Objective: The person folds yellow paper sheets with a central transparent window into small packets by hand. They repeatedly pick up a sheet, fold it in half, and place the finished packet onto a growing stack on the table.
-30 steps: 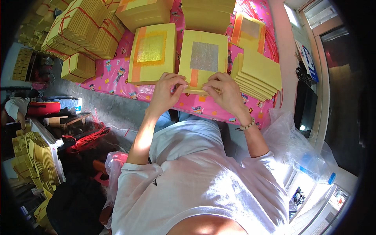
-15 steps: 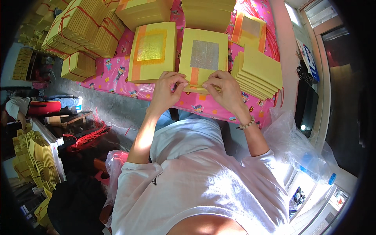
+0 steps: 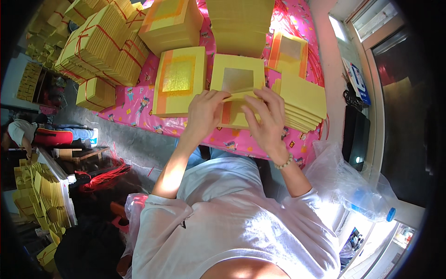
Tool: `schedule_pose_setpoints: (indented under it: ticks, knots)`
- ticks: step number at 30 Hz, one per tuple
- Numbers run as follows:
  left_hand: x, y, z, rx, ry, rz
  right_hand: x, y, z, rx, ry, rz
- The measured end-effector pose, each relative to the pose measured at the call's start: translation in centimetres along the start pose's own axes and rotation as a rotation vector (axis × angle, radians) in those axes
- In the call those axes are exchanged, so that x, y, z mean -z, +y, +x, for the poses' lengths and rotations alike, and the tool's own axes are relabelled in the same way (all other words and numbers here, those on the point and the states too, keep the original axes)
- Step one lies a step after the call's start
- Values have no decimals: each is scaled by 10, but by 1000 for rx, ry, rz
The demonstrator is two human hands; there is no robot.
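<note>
In front of me lies a stack of yellow paper sheets [image 3: 241,122] with an orange band. Its top sheet [image 3: 218,69] carries a silver patch, and the near part is raised in a curl. My left hand [image 3: 204,114] is closed, thumb and fingers pinching the left part of that raised edge. Over the right part, my right hand [image 3: 267,118] has its fingers bent and apart; whether the fingertips touch the paper is hard to tell. Left of this is a stack with a gold patch [image 3: 177,80]. Plain folded yellow sheets [image 3: 304,95] lie fanned to the right.
Tall yellow paper stacks [image 3: 239,28] stand at the back. Bundles tied with red cord [image 3: 93,42] fill the far left of the pink patterned tablecloth [image 3: 134,109]. A clear plastic bag [image 3: 334,172] with a bottle hangs at right. Another person [image 3: 28,132] is at far left.
The top sheet's near edge has lifted and curled away from me. My right hand has gone from a pinch to spread fingers. The view has shifted slightly.
</note>
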State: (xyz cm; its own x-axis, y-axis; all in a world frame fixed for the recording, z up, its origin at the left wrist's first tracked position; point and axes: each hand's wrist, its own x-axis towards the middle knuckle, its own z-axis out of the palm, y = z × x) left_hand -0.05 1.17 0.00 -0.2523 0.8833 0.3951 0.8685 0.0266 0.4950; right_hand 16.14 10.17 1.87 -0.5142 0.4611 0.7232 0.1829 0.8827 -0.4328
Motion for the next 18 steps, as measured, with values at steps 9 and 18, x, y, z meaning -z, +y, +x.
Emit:
schedule_pose_setpoints:
  ticks: [9,18]
  knots:
    - [18,-13,-17,334,-15,-1134,-16,13,-10,-582,-41,718]
    - [-13,-16,-20,316,-90,-1146,-26,20,-18,-634,-201,1041]
